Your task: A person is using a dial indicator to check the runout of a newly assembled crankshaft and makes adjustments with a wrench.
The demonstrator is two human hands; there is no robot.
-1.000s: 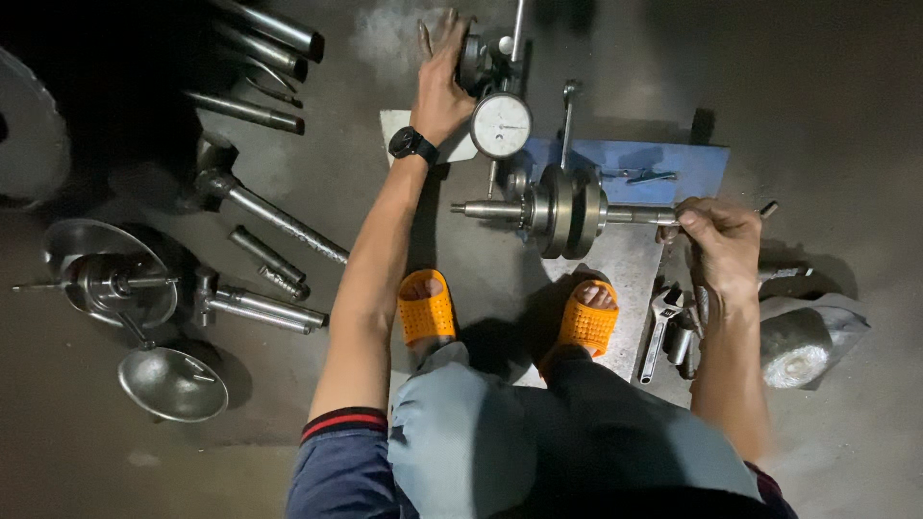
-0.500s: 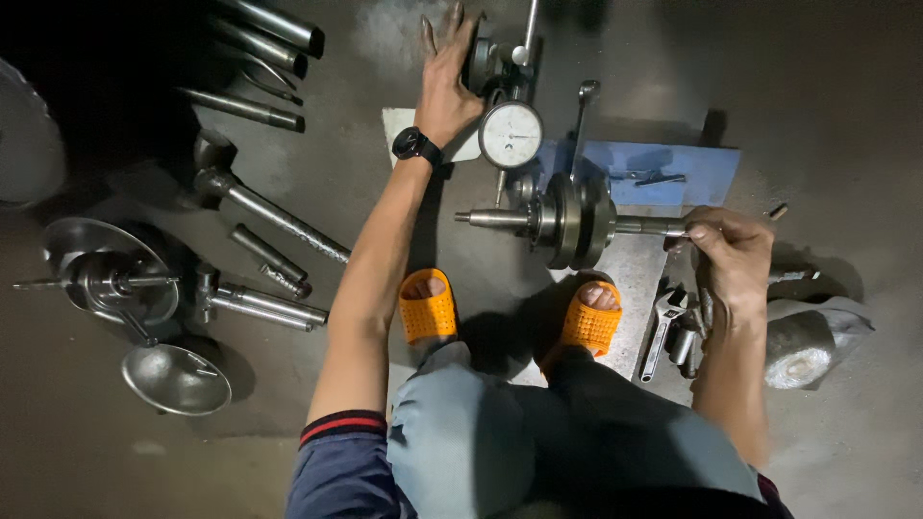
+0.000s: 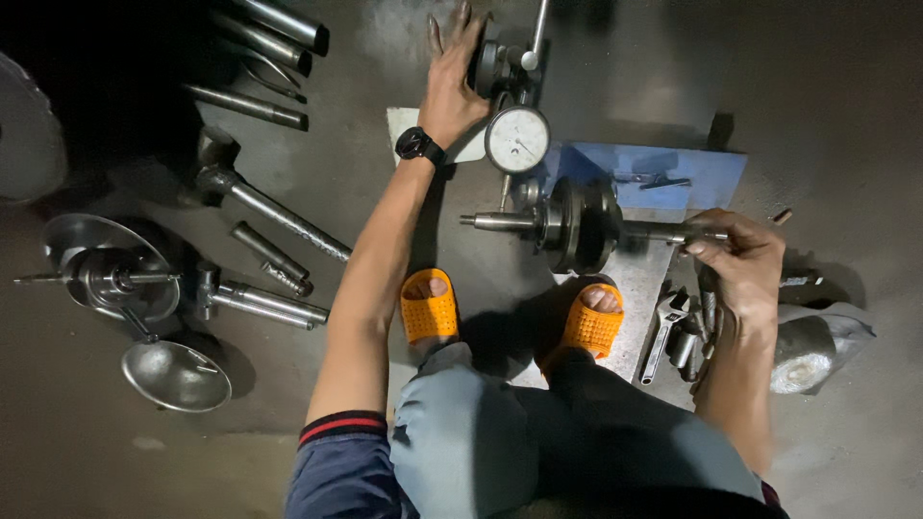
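A steel crankshaft (image 3: 575, 224) lies horizontally on a blue and grey stand (image 3: 646, 173) in front of my feet in orange sandals. My right hand (image 3: 738, 261) is closed around the right end of its shaft. A round dial gauge (image 3: 517, 139) on a dark stand sits just above the crankshaft's left side. My left hand (image 3: 454, 79), with a black watch on the wrist, rests flat on the dark base of the gauge stand, fingers spread.
Steel shafts and tubes (image 3: 274, 216) lie on the concrete floor at the left, with round metal discs and a bowl (image 3: 176, 373) nearer me. A wrench (image 3: 659, 336) and small metal parts lie at the right, beside a grey lump (image 3: 812, 346).
The view has shifted slightly. My left hand stays on the gauge stand base and my right hand stays on the shaft end, which has moved a little to the right in view.
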